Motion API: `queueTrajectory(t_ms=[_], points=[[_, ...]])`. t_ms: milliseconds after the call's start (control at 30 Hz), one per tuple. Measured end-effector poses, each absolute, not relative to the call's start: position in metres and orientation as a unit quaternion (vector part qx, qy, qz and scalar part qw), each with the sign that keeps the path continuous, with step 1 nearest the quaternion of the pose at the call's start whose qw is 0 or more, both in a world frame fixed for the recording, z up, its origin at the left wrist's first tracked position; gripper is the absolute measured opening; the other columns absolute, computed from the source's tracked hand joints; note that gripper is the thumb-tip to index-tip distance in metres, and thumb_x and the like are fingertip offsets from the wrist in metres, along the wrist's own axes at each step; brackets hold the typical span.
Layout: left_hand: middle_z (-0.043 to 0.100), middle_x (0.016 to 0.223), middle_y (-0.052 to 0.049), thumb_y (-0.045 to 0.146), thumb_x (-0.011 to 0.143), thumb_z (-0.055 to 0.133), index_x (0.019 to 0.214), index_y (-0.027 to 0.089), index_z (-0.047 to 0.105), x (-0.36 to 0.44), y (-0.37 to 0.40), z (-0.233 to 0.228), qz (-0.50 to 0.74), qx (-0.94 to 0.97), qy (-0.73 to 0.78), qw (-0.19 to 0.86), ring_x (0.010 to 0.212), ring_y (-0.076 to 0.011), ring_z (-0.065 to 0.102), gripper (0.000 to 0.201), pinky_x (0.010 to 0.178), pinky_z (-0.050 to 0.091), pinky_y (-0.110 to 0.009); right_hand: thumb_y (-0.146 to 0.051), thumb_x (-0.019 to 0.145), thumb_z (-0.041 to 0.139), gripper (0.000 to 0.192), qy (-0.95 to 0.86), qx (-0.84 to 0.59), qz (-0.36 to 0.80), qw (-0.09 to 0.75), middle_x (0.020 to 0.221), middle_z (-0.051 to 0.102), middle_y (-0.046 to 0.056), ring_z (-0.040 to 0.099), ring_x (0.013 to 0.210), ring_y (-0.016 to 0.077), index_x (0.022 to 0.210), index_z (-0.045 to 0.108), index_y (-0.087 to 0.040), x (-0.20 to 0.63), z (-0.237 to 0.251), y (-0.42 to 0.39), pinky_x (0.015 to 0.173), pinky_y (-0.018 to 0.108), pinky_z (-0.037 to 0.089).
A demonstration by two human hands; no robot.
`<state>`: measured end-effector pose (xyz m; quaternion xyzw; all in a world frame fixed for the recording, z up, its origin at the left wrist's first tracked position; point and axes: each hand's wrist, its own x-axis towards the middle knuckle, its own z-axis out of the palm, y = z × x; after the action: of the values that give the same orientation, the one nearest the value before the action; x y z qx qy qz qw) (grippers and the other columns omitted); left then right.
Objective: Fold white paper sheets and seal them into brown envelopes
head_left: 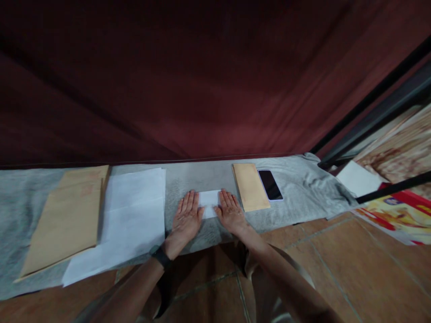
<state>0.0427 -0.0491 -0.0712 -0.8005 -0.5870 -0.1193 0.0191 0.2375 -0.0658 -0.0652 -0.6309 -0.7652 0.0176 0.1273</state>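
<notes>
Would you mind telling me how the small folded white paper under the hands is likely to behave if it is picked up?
The folded white paper looks thin, so probably very light and floppy. Both the left hand and right hand lie flat on its ends, suggesting it may spring open if released. On the grey cloth it should hardly slide.

phone (270, 184) | small envelope (250, 186) | large envelope (65, 217) | paper sheets (134, 211) | grey cloth (303, 184)

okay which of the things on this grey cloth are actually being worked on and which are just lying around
In hand: small folded white paper, pressed flat under left hand and right hand.
Lying about: small brown envelope, phone, white sheets, large brown envelope.
</notes>
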Motion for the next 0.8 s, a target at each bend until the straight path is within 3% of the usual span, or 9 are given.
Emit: queueTrajectory(t_ms=[567,800], points=[[0.036,0.16,-0.018,0.035,0.1,0.031,0.154,0.003,0.035,0.032,-0.057,-0.07,-0.121,-0.767,-0.629,0.025,0.152,-0.0286,0.029,0.063,0.123,0.025,-0.048,-0.038,0.103,0.041,0.059,-0.749,-0.644,0.005,0.153,0.158,0.04,0.017,0.037,0.148,0.0284,0.153,0.039,-0.005,0.24,-0.062,-0.07,0.12,0.044,0.032],[0.034,0.16,-0.02,0.033,0.099,0.032,0.155,0.004,0.033,0.033,-0.056,-0.07,-0.138,-0.771,-0.621,0.024,0.151,-0.0288,0.029,0.063,0.122,0.028,-0.05,-0.039,0.106,0.033,0.055,-0.825,-0.538,0.049,0.163,0.163,0.032,0.007,0.03,0.151,0.0215,0.156,0.036,-0.014,0.226,-0.049,-0.071,0.125,0.042,0.025]])
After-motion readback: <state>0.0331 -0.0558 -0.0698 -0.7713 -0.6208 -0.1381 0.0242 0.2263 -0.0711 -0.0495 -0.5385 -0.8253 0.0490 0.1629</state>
